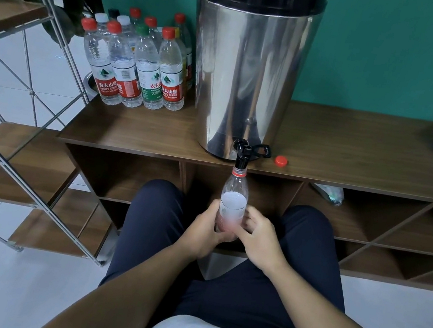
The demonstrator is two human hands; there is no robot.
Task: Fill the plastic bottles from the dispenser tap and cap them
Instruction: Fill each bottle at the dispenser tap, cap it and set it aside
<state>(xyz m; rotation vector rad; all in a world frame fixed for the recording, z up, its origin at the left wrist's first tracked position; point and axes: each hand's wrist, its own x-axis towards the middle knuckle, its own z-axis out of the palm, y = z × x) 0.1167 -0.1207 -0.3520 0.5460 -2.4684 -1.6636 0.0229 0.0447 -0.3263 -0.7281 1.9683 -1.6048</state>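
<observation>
The clear plastic bottle (232, 206) stands straight up under the black tap (241, 155), its open mouth right at the spout, so the water goes in and does not spill. It looks mostly full and cloudy with bubbles. The left hand (205, 234) wraps its fingers round the bottom part to keep it steady. The right hand (260, 236) touches the other side with loosely bent fingers. Its red cap (281, 161) waits on the wooden shelf (135, 134) beside the shiny steel dispenser (247, 78).
</observation>
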